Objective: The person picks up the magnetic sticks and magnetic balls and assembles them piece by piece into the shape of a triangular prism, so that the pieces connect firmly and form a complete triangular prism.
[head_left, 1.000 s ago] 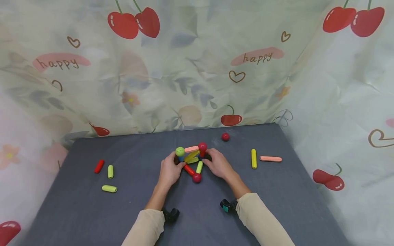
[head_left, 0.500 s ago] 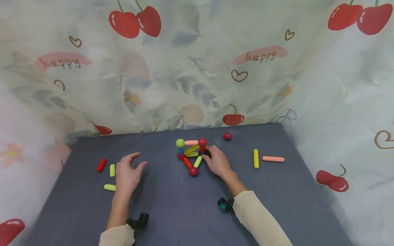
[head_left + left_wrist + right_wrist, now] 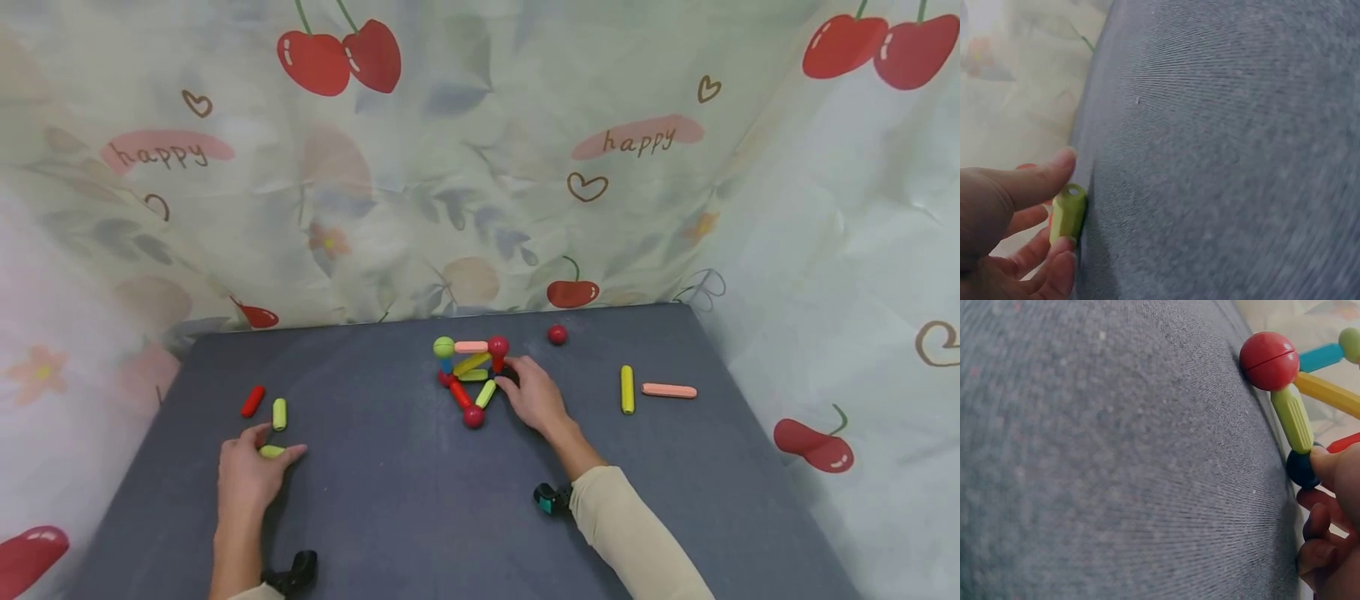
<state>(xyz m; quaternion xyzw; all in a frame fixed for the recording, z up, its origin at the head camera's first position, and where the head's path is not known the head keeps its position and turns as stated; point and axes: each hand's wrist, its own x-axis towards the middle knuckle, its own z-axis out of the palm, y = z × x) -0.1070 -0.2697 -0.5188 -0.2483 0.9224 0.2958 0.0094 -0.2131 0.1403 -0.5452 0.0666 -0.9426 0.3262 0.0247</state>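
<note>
My left hand (image 3: 251, 471) is around a light green magnetic rod (image 3: 1069, 215) on the table, thumb near one end and fingertips at the other, with a small gap showing under the thumb. With my right hand (image 3: 536, 396) I pinch the dark blue ball (image 3: 1301, 469) at one corner of a ball-and-rod frame. That frame has a red ball (image 3: 473, 417) in front, a green ball (image 3: 444, 347) and another red ball (image 3: 498, 347) on top, joined by a pink rod (image 3: 472, 347). A yellow rod (image 3: 472, 364) slants between the uprights.
Beyond my left hand lie a red rod (image 3: 253, 401) and a second light green rod (image 3: 280, 414). To the right are a yellow rod (image 3: 627, 389) and a pink rod (image 3: 669, 390). A loose red ball (image 3: 557, 334) sits near the back edge, before the printed curtain (image 3: 420, 208).
My left hand has left the frame and moved left and nearer me, down to the light green rod. The right hand has stayed at the frame's dark blue ball.
</note>
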